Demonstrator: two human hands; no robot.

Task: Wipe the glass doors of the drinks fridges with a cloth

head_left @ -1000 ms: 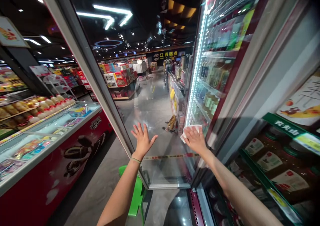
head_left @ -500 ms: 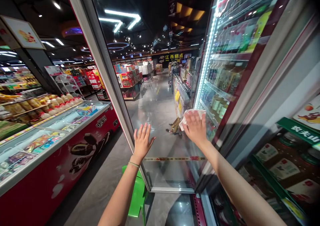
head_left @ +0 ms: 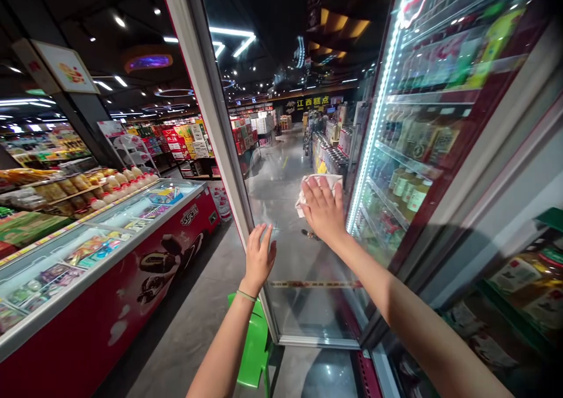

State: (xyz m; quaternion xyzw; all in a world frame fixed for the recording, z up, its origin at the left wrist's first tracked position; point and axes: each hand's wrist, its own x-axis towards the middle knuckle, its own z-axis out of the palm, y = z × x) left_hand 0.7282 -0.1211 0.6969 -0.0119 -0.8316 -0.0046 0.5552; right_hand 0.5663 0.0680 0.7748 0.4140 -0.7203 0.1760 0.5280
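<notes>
A tall glass fridge door (head_left: 290,269) stands swung open in front of me, its grey frame (head_left: 206,93) running up to the left. My right hand (head_left: 323,210) lies flat on the glass, pressing a white cloth (head_left: 314,182) against it. My left hand (head_left: 258,256), with a thin band on the wrist, rests on the door's left edge with its fingers together and curled onto the frame. Behind the door the lit fridge shelves (head_left: 409,152) carry bottles and cans.
A red chest freezer (head_left: 101,269) with sliding glass lids runs along the left. A green plastic stool (head_left: 253,345) stands below the door. Shelves of drinks (head_left: 519,281) fill the right. An aisle with stacked goods (head_left: 281,157) stretches away ahead.
My right hand has slid the cloth up and to the left across the glass. My left hand has gone from spread on the glass to gripping the door's edge.
</notes>
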